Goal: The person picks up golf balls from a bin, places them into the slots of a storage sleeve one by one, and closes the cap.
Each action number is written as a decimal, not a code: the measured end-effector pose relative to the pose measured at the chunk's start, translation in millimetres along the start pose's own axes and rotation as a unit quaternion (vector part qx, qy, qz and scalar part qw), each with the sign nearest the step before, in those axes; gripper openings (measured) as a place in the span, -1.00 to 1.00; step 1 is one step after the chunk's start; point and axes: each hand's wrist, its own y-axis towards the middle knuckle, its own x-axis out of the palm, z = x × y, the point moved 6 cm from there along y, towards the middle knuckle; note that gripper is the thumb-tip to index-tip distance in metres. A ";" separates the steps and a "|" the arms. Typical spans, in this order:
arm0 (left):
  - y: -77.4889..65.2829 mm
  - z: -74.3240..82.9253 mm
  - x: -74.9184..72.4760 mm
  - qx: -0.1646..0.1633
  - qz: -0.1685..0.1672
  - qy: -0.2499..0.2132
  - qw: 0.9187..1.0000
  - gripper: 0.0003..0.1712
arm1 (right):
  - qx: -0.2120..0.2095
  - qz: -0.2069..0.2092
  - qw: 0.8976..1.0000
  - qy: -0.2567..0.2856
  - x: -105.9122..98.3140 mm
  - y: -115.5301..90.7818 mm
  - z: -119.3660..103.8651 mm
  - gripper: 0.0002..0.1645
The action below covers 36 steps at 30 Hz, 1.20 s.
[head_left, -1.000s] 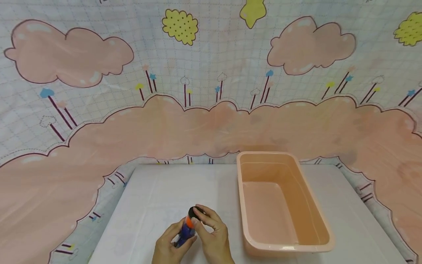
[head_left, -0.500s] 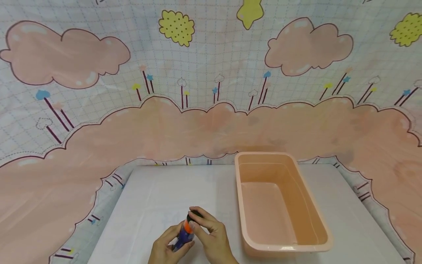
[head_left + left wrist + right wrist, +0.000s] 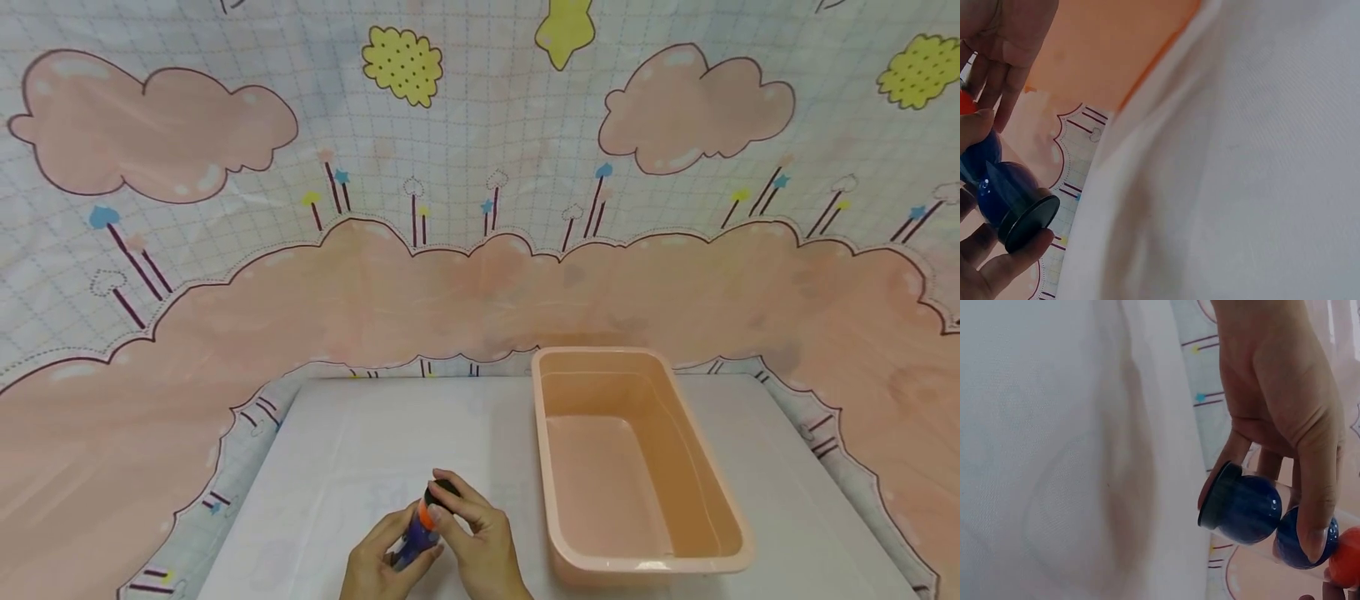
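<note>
A clear tube (image 3: 411, 543) stands tilted between both hands, over the near part of the white table. Inside it sit dark blue balls (image 3: 1250, 509) and an orange ball (image 3: 1346, 557). My left hand (image 3: 377, 560) grips the lower, blue part, thumb along its side; in the left wrist view its fingertip touches the round dark cap (image 3: 1030, 224) at the bottom end. At the upper end my right hand (image 3: 483, 540) pinches the black cap (image 3: 441, 495) between thumb and fingers, just above the orange ball. Its fingers partly hide this cap.
A deep peach-coloured plastic bin (image 3: 652, 565) stands on the white table (image 3: 352, 433), right of the hands, with its inside bare. Behind and around the table hangs a cloth (image 3: 480, 292) printed with clouds and stars.
My right fingers have shifted slightly around the black cap. Both hands keep hold of the tube in nearly the same spot, while the whole head view drifts a little.
</note>
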 end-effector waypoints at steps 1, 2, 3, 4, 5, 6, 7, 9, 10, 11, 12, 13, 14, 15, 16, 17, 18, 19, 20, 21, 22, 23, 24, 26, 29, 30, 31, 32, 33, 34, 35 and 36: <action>0.3 -1.3 0.4 -0.007 0.000 -0.001 1.000 -0.29 | -0.007 -0.005 1.000 0.002 0.3 0.2 0.2 -0.59; 0.5 -2.5 1.0 -0.011 -0.001 0.000 1.000 -0.29 | -0.014 -0.009 1.000 0.003 0.5 0.4 0.1 -0.59; 0.9 -3.5 1.6 -0.018 -0.002 -0.002 1.000 -0.29 | -0.023 -0.014 1.000 0.003 0.9 0.6 -0.4 -0.59; 1.5 -4.9 2.2 -0.027 -0.005 -0.006 1.000 -0.29 | -0.029 -0.019 0.999 0.003 1.1 0.6 -0.8 -0.59; 2.1 -6.3 2.9 -0.039 -0.008 -0.004 0.999 -0.29 | -0.036 -0.023 0.999 0.000 1.3 0.7 -1.4 -0.59; 2.9 -7.9 3.7 -0.052 -0.012 -0.008 0.999 -0.30 | -0.043 -0.028 0.999 -0.001 1.4 0.7 -2.0 -0.58; 3.7 -9.4 4.3 -0.066 -0.017 -0.010 0.998 -0.31 | -0.047 -0.031 0.998 -0.002 1.5 0.7 -2.5 -0.56; 5.7 -12.1 5.3 -0.089 -0.027 -0.017 0.996 -0.32 | -0.048 -0.038 0.998 -0.002 1.7 0.9 -2.8 -0.53; 7.0 -13.5 5.6 -0.100 -0.031 -0.016 0.994 -0.33 | -0.045 -0.040 0.998 -0.001 1.5 1.0 -2.3 -0.51; 8.5 -14.4 5.8 -0.106 -0.034 -0.017 0.994 -0.33 | -0.043 -0.040 0.998 -0.001 1.3 1.1 -2.0 -0.49; 10.1 -15.4 5.9 -0.111 -0.037 -0.014 0.993 -0.33 | -0.042 -0.039 0.998 -0.001 0.8 1.4 -1.6 -0.46; 11.8 -16.1 5.8 -0.114 -0.039 -0.011 0.993 -0.34 | -0.043 -0.037 0.998 -0.003 0.2 1.7 -1.5 -0.45; 13.6 -16.1 5.6 -0.109 -0.037 -0.012 0.993 -0.33 | -0.046 -0.036 0.998 -0.005 -0.1 2.2 -1.4 -0.43; 15.6 -16.0 5.5 -0.103 -0.034 -0.014 0.994 -0.32 | -0.044 -0.033 0.998 -0.003 -0.7 2.8 -0.8 -0.42; 17.2 -15.9 5.3 -0.099 -0.032 -0.013 0.995 -0.32 | -0.043 -0.029 0.999 -0.005 -1.3 3.5 -0.2 -0.40; 18.8 -16.1 5.2 -0.094 -0.029 -0.018 0.995 -0.32 | -0.043 -0.024 0.999 -0.007 -2.1 4.2 0.6 -0.39; 20.3 -16.1 5.1 -0.091 -0.028 -0.021 0.995 -0.32 | -0.041 -0.020 0.999 -0.007 -2.6 4.9 1.8 -0.37; 21.6 -16.3 4.9 -0.086 -0.023 -0.026 0.996 -0.32 | -0.040 -0.018 0.999 -0.006 -3.0 5.3 2.8 -0.37; 22.9 -16.0 5.0 -0.078 -0.019 -0.034 0.996 -0.32 | -0.037 -0.015 0.999 -0.005 -3.4 5.8 4.3 -0.36; 24.1 -16.5 5.2 -0.079 -0.018 -0.040 0.996 -0.33 | -0.033 -0.009 0.999 -0.006 -4.3 6.0 6.0 -0.35; 25.3 -17.0 5.5 -0.077 -0.018 -0.042 0.996 -0.33 | -0.033 -0.006 0.999 -0.008 -4.8 6.2 7.4 -0.36; 26.7 -18.1 6.0 -0.075 -0.016 -0.045 0.996 -0.34 | -0.033 -0.003 0.999 -0.009 -5.3 6.3 9.0 -0.36; 28.4 -18.6 6.6 -0.071 -0.015 -0.045 0.996 -0.34 | -0.034 -0.001 0.999 -0.011 -5.8 6.5 10.5 -0.37; 32.2 -19.2 8.0 -0.059 -0.014 -0.042 0.997 -0.35 | -0.031 0.003 0.999 -0.015 -6.8 8.0 14.3 -0.40; 38.9 -20.6 11.3 -0.053 -0.013 -0.036 0.998 -0.38 | -0.023 0.006 1.000 -0.020 -8.1 10.8 20.5 -0.42; 41.0 -20.7 12.8 -0.051 -0.014 -0.037 0.998 -0.39 | -0.022 0.007 1.000 -0.020 -8.5 12.0 22.3 -0.42; 43.1 -20.9 14.5 -0.050 -0.016 -0.042 0.998 -0.39 | -0.019 0.009 1.000 -0.021 -9.1 13.1 24.9 -0.42; 45.2 -21.2 16.2 -0.050 -0.018 -0.050 0.997 -0.41 | -0.020 0.010 0.999 -0.023 -9.6 14.2 26.7 -0.41; 47.1 -22.3 18.2 -0.051 -0.021 -0.058 0.997 -0.41 | -0.019 0.010 0.999 -0.024 -10.0 15.4 29.0 -0.40; 49.0 -23.7 20.1 -0.053 -0.025 -0.064 0.996 -0.41 | -0.018 0.010 0.999 -0.027 -10.5 16.8 31.4 -0.40; 51.0 -24.6 21.8 -0.054 -0.028 -0.072 0.996 -0.41 | -0.017 0.010 0.999 -0.027 -10.8 18.3 33.9 -0.39; 52.9 -26.0 23.6 -0.055 -0.031 -0.078 0.995 -0.42 | -0.017 0.010 0.999 -0.027 -11.0 19.9 36.3 -0.37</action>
